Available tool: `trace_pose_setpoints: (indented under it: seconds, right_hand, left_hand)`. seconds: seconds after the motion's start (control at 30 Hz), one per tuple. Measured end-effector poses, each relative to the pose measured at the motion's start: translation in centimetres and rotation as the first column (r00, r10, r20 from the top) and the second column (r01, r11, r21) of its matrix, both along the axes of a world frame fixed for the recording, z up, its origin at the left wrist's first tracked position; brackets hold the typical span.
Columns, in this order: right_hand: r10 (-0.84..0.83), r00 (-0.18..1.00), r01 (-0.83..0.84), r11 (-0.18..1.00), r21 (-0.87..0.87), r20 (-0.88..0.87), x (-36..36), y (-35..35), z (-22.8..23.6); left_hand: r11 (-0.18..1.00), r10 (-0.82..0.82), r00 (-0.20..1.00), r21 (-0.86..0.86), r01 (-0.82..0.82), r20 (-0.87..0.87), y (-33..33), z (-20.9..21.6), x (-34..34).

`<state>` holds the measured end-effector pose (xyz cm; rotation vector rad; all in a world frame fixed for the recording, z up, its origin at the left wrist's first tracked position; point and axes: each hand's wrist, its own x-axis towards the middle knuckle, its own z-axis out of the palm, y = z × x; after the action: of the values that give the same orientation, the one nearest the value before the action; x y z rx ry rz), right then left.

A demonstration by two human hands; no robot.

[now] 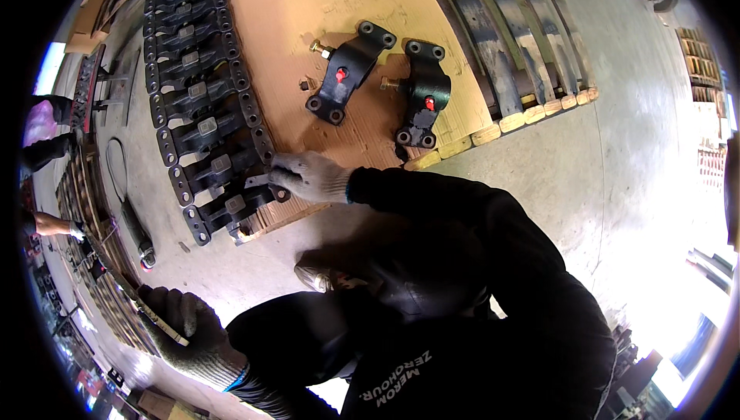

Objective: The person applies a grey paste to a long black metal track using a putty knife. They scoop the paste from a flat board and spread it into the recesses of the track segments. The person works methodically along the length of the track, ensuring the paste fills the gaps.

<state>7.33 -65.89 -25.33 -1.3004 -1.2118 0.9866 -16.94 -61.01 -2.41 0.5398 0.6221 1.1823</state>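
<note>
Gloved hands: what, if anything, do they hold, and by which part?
The left hand holds a thin strip near its lower end; the right hand apparently holds a flat grey piece by one end.

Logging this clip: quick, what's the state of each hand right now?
Left hand: closed, holding a thin tool.
Right hand: closed, apparently pinching a flat piece at the chain.

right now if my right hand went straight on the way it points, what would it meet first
Most likely the black track chain: the right hand points left at its near end, though from above I cannot tell whether they already touch.
</note>
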Motion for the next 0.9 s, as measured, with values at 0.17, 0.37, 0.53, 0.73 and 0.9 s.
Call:
trace_pose_setpoints:
  seconds: [0.17,0.37,0.53,0.73,0.9]
  right_hand:
    - [0.117,0.993,-0.119,0.988,-0.095,-0.032,1.0,-2.0,1.3]
    - [0.114,0.993,-0.115,0.992,-0.06,-0.023,1.9,-4.0,1.7]
    - [0.078,0.995,-0.081,0.995,-0.056,-0.062,3.7,-6.3,2.7]
    - [-0.268,0.931,0.244,0.962,0.122,0.247,9.0,-11.5,4.7]
    - [-0.75,0.65,0.737,0.662,0.136,0.123,13.4,-12.9,5.8]
  left_hand:
    - [1.0,0.007,0.997,-0.023,-0.009,-0.076,-0.2,0.7,0.1]
    - [0.97,-0.088,0.81,0.134,0.202,-0.58,-0.6,1.6,1.0]
    - [0.981,-0.177,0.98,0.071,0.183,-0.088,-0.1,0.6,0.3]
    - [0.992,0.119,0.992,-0.039,-0.12,-0.035,-0.1,0.1,2.2]
    - [0.998,0.066,0.996,-0.018,-0.068,-0.066,0.2,0.9,2.7]
